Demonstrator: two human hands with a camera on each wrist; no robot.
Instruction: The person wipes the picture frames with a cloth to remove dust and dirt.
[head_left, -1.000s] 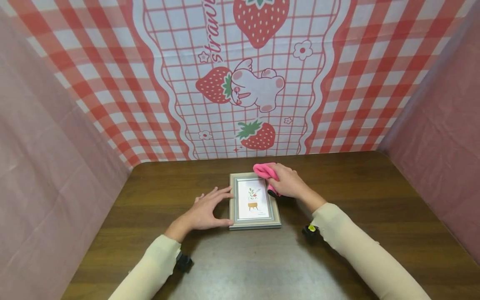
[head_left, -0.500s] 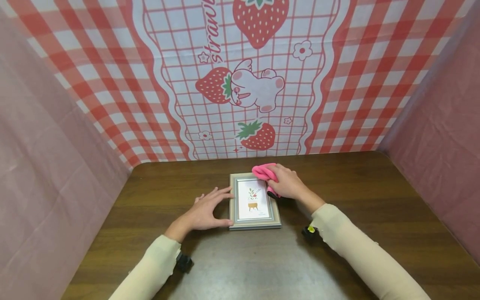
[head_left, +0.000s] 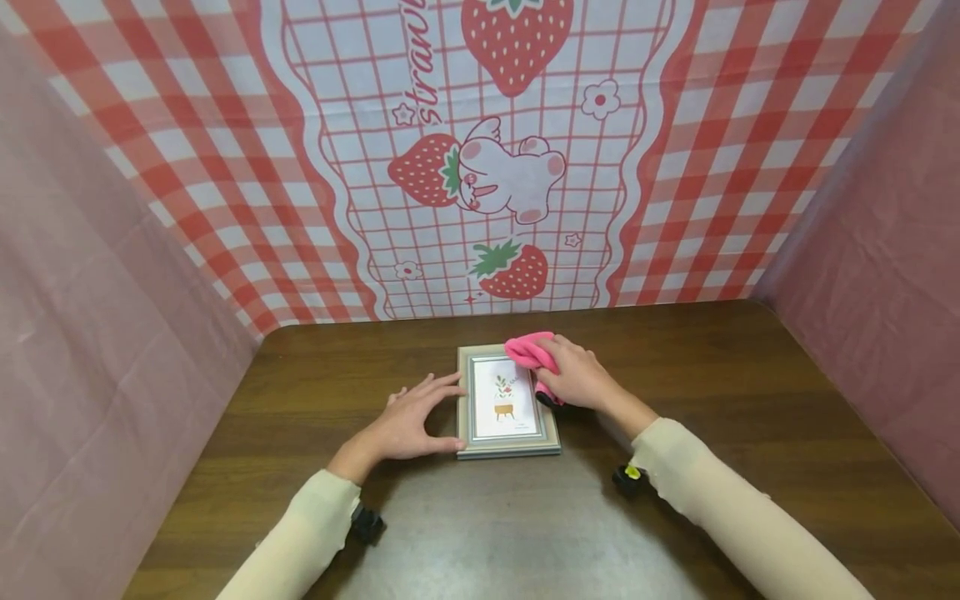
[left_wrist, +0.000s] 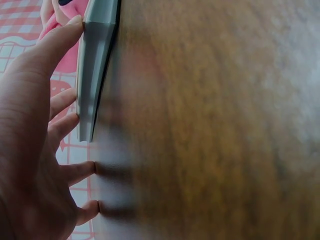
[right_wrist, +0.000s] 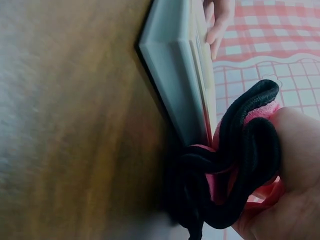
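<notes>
A picture frame [head_left: 553,429] with a pale, silvery border lies flat on the brown wooden table and shows a potted plant drawing. My left hand [head_left: 408,425] is spread along its left side. The thumb tip and the first fingertips touch the frame's edge [left_wrist: 95,60], while the other two rest on the table in the left wrist view. My right hand [head_left: 581,375] grips a bunched pink cloth [head_left: 528,350] over the frame's upper right corner, covering that corner. Folded black trim [right_wrist: 262,145] of the cloth hangs beside the frame's side in the right wrist view.
The wooden table [head_left: 495,517] runs back to a red-and-white checked strawberry backdrop [head_left: 517,167]. Pink cloth walls [head_left: 97,250] stand at both sides. A black strap-on device [head_left: 367,525] sits at each wrist.
My right hand and the pink cloth have shifted slightly, a little down and to the right along the frame's corner. The left hand stays at the frame's left side.
</notes>
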